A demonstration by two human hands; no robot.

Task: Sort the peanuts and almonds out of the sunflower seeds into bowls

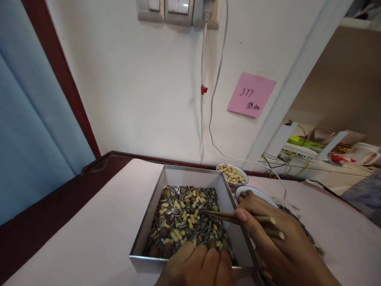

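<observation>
My right hand [276,234] is closed around a pair of wooden chopsticks [220,214]. Their tips reach into a square metal box [145,226], just above its contents; whether they pinch anything I cannot tell. Striped sunflower seeds [178,190] fill the box's bottom, mixed with peanuts in the shell [175,235] and several round brown nuts [167,250]. At the near side, my left hand [198,266] has its fingers curled over the box's front rim, hiding part of it.
Behind the box's right corner stands a bowl of peanuts [233,174]. Another bowl [258,192] with brown nuts is partly hidden by my right hand, beside a heap of sunflower seeds [306,228]. A white cable [220,153] hangs down the wall onto the table.
</observation>
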